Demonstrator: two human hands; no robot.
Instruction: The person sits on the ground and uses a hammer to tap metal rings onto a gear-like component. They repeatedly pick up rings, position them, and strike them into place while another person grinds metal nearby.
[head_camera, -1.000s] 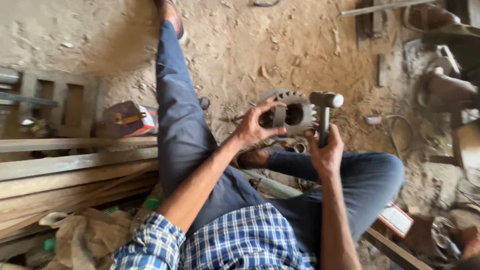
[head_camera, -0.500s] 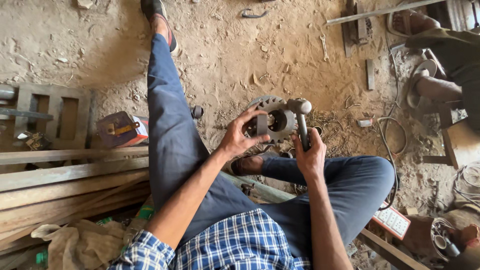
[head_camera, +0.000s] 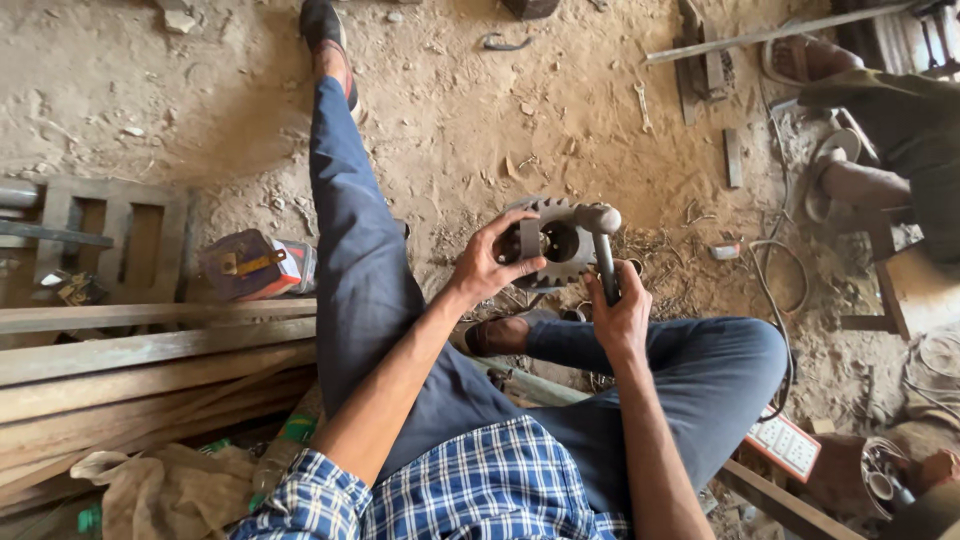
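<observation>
Toothed gear: grey metal sprocket w/ dark centre bore, dusty, held upright, face toward camera, off ground above bent right knee. Hammer: metal, cylindrical head touching gear's right edge near top, handle straight down from head, just right of gear, lower part hidden in grip.

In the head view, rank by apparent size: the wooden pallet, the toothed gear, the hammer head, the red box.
1. Wooden pallet, partly cut off at the frame edge.
2. Red box and toothed gear look about alike; the gear is raised nearer the camera, so no ranking.
3. Hammer head, smallest.
</observation>
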